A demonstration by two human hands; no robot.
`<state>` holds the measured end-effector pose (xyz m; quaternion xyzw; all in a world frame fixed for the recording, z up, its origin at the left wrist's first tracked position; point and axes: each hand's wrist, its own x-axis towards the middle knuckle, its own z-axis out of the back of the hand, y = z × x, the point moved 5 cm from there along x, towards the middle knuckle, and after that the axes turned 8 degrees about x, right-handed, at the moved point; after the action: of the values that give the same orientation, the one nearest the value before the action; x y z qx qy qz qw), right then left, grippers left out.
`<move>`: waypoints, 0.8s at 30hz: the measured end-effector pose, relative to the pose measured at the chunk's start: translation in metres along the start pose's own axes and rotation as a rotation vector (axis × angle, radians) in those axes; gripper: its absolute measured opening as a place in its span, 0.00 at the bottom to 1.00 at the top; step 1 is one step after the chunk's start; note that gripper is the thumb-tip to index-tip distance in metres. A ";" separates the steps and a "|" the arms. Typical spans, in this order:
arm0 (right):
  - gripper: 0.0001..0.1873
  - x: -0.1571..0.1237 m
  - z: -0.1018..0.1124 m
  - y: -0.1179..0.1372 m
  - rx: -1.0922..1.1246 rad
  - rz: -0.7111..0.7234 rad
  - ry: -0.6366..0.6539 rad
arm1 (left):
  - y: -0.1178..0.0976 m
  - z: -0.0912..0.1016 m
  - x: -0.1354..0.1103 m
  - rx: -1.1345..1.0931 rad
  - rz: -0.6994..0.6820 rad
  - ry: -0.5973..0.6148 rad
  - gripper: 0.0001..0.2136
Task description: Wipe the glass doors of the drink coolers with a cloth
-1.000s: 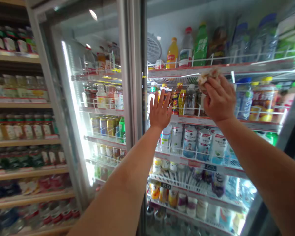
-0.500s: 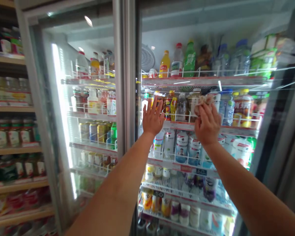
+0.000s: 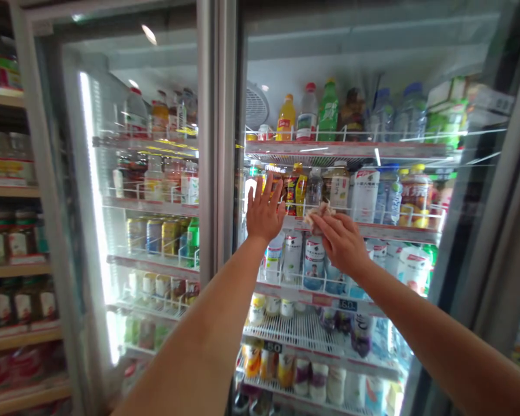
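Note:
My left hand [image 3: 264, 211] lies with spread fingers against the glass door [image 3: 372, 52] of a drinks fridge, holding nothing. To its right, my right hand [image 3: 344, 237] has its fingers closed on a crumpled, pale pinkish-beige cloth [image 3: 320, 215] at the same glass. Behind the glass, around both hands, stand rows of bottled drinks, among them a white-labelled bottle [image 3: 365, 193] and a green bottle [image 3: 328, 110]. My right hand and forearm cover part of the middle shelves.
A metal door frame [image 3: 219, 144] divides this door from a second glass door [image 3: 156, 58] on the left. Wooden shelves [image 3: 8, 271] with jars stand at far left. Another metal frame edge [image 3: 498, 190] runs along the right.
My right hand has moved left and slightly down across the glass with the cloth, closer to my left hand. My left hand keeps its place on the door. The view has shifted slightly.

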<state>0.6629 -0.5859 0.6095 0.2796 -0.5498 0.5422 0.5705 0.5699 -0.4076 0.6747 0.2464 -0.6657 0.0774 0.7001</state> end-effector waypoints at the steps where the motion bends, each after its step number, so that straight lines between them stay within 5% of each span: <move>1: 0.25 0.003 0.001 0.005 0.091 -0.075 0.116 | 0.000 0.000 0.000 -0.004 0.000 0.001 0.26; 4: 0.17 0.003 0.001 0.017 0.450 -0.351 0.685 | 0.000 -0.001 -0.001 -0.010 -0.005 0.012 0.26; 6: 0.18 0.002 0.011 0.014 0.515 -0.481 0.882 | -0.001 0.000 -0.002 0.005 -0.005 0.010 0.26; 9: 0.15 0.012 0.028 -0.007 0.231 -0.478 0.639 | -0.001 0.000 -0.001 0.018 0.002 0.005 0.26; 13: 0.18 -0.009 0.018 0.003 -0.086 -0.120 0.092 | -0.001 0.000 0.000 -0.022 0.008 0.019 0.26; 18: 0.29 -0.062 -0.032 0.026 -0.206 0.200 0.100 | 0.000 0.000 0.000 -0.063 0.005 -0.009 0.26; 24: 0.33 -0.050 -0.017 -0.005 -0.176 0.214 -0.011 | 0.001 -0.001 0.000 -0.033 -0.029 -0.041 0.26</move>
<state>0.6826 -0.5867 0.5606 0.1715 -0.6249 0.5481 0.5288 0.5703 -0.4061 0.6748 0.2460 -0.6774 0.0514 0.6913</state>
